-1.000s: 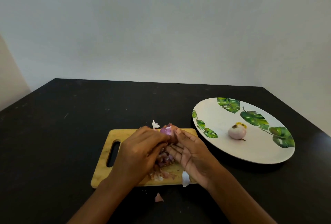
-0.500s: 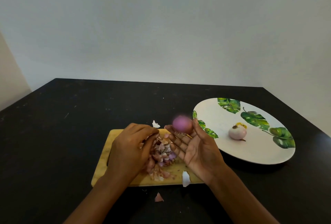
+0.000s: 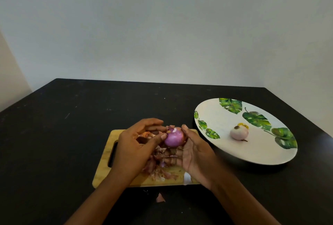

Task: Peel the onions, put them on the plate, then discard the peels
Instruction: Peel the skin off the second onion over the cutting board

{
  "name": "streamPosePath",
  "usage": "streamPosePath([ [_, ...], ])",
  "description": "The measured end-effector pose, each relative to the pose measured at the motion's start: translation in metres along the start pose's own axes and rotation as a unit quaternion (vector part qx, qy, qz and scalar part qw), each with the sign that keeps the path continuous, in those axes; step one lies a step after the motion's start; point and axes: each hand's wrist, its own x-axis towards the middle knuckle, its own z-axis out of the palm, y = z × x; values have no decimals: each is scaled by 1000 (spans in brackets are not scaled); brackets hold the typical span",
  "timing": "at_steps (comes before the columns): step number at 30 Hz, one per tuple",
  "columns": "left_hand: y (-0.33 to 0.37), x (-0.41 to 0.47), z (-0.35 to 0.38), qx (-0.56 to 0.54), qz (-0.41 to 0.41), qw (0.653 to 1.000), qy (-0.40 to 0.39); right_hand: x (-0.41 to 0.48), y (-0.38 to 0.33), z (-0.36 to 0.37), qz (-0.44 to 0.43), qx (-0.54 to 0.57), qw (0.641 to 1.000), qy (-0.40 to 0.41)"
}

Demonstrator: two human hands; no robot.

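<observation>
A purple onion (image 3: 173, 138) is held above the wooden cutting board (image 3: 106, 169). My right hand (image 3: 195, 154) cups it from below and the right, thumb on its top. My left hand (image 3: 137, 143) pinches at the onion's left side with thumb and fingers. A heap of pink and brown peels (image 3: 158, 169) lies on the board under my hands. A peeled pale onion (image 3: 239, 132) sits on the white plate (image 3: 212, 116) with green leaf prints, to the right.
The black table (image 3: 72, 134) ends at a grey wall behind. One white peel scrap (image 3: 187, 178) lies at the board's front edge and a pink scrap (image 3: 160, 198) lies on the table in front of the board.
The onion was briefly up off my right fingers and blurred; now it sits back in my right hand. My left hand has come back from the peel heap to its left side.
</observation>
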Motion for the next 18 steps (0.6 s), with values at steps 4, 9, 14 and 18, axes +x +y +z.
streamPosePath([
  [4,3,1,-2,-10,-11,1000,-9,1,1,0,-9,-18,1000,7],
  [9,8,2,-4,-60,-68,995,-36,-1,1,2,-27,-55,998,21],
  [14,4,3,-5,-113,-131,984,-54,-2,3,5,-64,-104,992,43],
  [18,4,1,0,-129,-137,980,-60,-3,6,6,-93,-123,987,39],
])
